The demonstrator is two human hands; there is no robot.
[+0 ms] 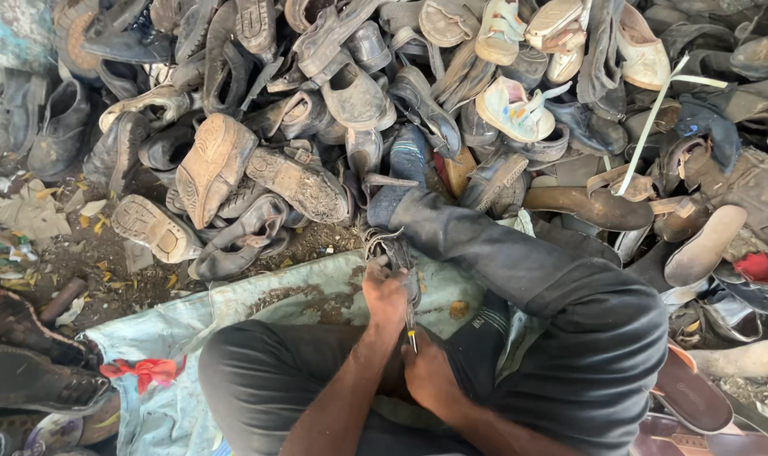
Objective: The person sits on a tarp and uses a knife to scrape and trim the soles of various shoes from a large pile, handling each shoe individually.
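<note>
I sit on the ground with a worn grey shoe piece (390, 250) in front of me, on a pale blue cloth (232, 308). My left hand (385, 297) grips the shoe piece from above. Just below it, my right hand (429, 376) is closed around a thin tool (412, 336) with a yellowish tip, which points up toward the shoe piece. Part of the tool is hidden between the hands. My legs in dark trousers frame the hands; the right one (502, 253) stretches out toward the heap.
A large heap of old shoes and sandals (333, 93) fills the upper half of the view. A tan upturned sole (211, 165) lies at its near edge. Dirt and paper scraps (71, 253) lie left, a red scrap (143, 370) on the cloth, brown sandals (692, 393) at the right.
</note>
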